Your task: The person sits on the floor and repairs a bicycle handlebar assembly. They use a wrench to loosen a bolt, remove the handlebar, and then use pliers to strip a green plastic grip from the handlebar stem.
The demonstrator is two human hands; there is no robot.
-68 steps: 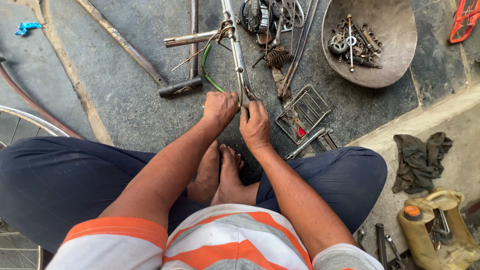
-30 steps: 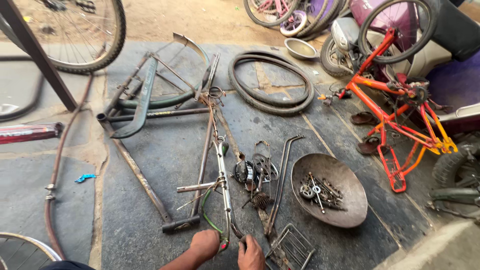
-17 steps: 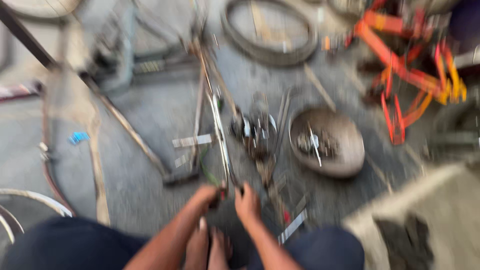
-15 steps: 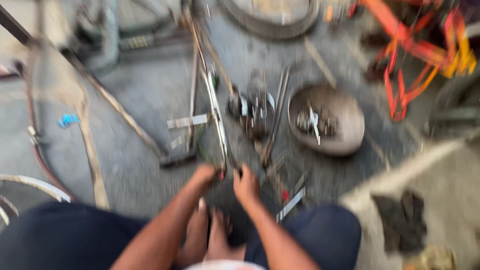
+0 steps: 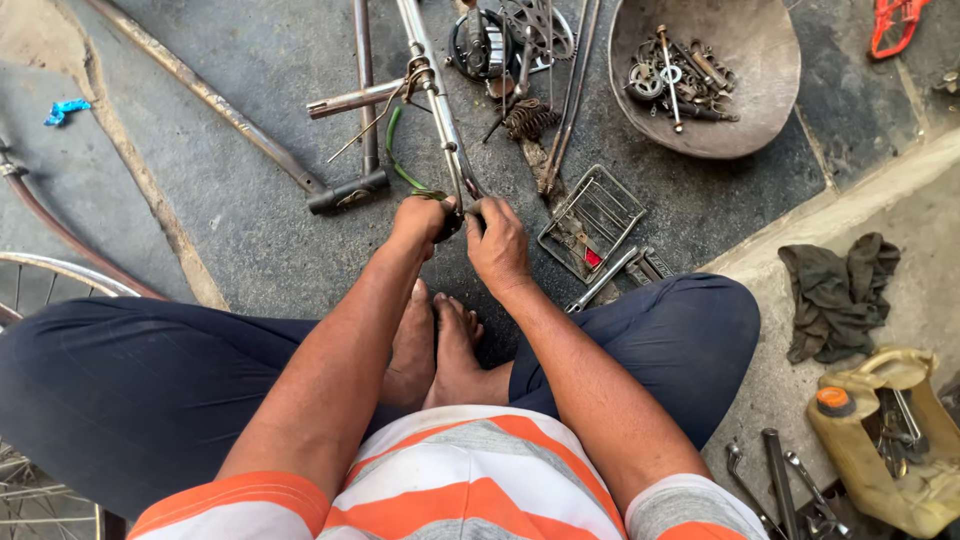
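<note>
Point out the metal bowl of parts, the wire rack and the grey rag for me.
metal bowl (image 5: pixel 760 120): head view, bare inner wall.
wire rack (image 5: pixel 592 210): head view, middle of its grid.
grey rag (image 5: pixel 835 290): head view, centre of the crumpled cloth.

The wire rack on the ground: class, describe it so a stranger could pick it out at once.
Start at the big rusty metal bowl of small parts at top right. Below and left of it, just right of the person's right hand, lies the wire rack. Unlike the loose rods nearby, it is a flat rectangular grid.

My orange, white and grey striped shirt sat above navy blue trousers. A green cable curved beside the silvery metal bar. The round iron pan was rusty brown, the plastic jug dull yellow with an orange cap.
</note>
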